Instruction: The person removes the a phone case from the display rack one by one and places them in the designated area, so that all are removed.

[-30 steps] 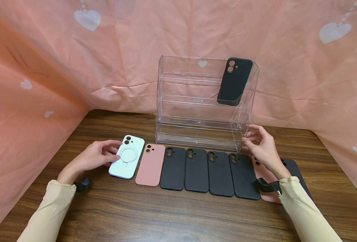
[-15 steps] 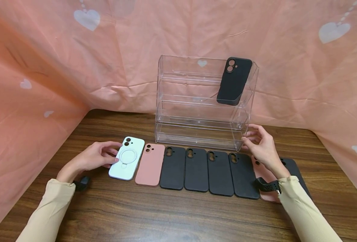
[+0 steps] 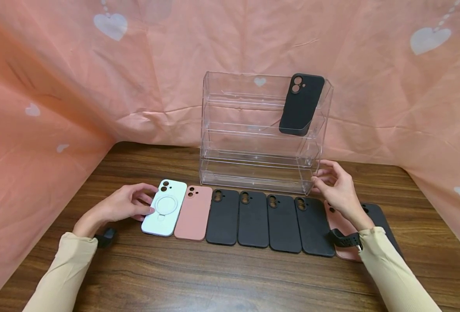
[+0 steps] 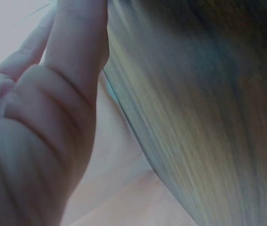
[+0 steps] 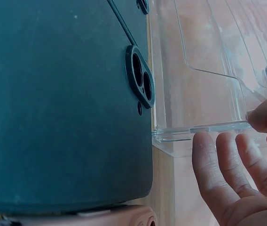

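Note:
My left hand (image 3: 122, 201) is at the left edge of a white phone case (image 3: 164, 207) with a ring on its back, pinching it with thumb and fingers. The case lies flat beside a pink phone case (image 3: 192, 214). In the left wrist view my left fingers (image 4: 77, 42) show, while the white case's grip point is out of sight. My right hand (image 3: 337, 188) grips the lower right side of a clear acrylic display rack (image 3: 253, 182), its thumb in front. A black phone case (image 3: 301, 104) leans in the rack's upper tier at the right.
Several black phone cases (image 3: 222, 219) continue the row right of the pink one. Another pink case (image 3: 336, 221) and a black case (image 3: 380, 219) lie partly under my right forearm. Pink heart-printed cloth (image 3: 167, 56) surrounds the wooden table (image 3: 214, 277) at back and sides.
My left hand has slid the white phone case slightly toward me and right, up against the pink one. My right hand keeps its hold on the rack.

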`<state>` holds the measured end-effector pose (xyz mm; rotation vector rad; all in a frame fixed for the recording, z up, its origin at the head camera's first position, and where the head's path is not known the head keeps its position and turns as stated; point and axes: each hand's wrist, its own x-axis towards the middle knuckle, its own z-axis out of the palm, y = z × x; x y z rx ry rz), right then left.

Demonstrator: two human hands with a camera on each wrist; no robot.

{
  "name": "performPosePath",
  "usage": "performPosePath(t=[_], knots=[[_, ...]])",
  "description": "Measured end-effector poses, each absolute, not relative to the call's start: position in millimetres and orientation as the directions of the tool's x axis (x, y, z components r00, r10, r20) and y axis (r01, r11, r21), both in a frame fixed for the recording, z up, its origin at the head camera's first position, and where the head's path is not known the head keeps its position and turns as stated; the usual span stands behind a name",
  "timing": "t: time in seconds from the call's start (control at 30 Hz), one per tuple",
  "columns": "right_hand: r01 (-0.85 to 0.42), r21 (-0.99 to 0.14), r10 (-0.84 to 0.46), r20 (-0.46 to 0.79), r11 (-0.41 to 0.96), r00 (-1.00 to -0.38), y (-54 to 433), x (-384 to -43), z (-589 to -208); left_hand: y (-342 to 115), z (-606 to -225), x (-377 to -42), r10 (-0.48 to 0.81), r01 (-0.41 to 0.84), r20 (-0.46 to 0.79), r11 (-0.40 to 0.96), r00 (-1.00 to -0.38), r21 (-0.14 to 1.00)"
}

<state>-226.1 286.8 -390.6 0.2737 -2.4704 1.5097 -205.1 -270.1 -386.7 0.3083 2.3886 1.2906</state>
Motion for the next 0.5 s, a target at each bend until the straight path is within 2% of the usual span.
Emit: performPosePath(t=[0.37,0.5], knots=[[-0.282,-0.846,-0.037,0.298,0.452,-0.954,287.8,-226.1,-390.7,-265.3,-386.3,-206.0,0.364,0.04,-0.242,0.62,-0.9,0.783],[-0.283,-0.846,-0.041,0.298,0.452,-0.954,287.5,-226.2,-391.2,-265.0,-382.3,-207.9,0.375,0.102,-0.221,0.675,-0.9,0.731]])
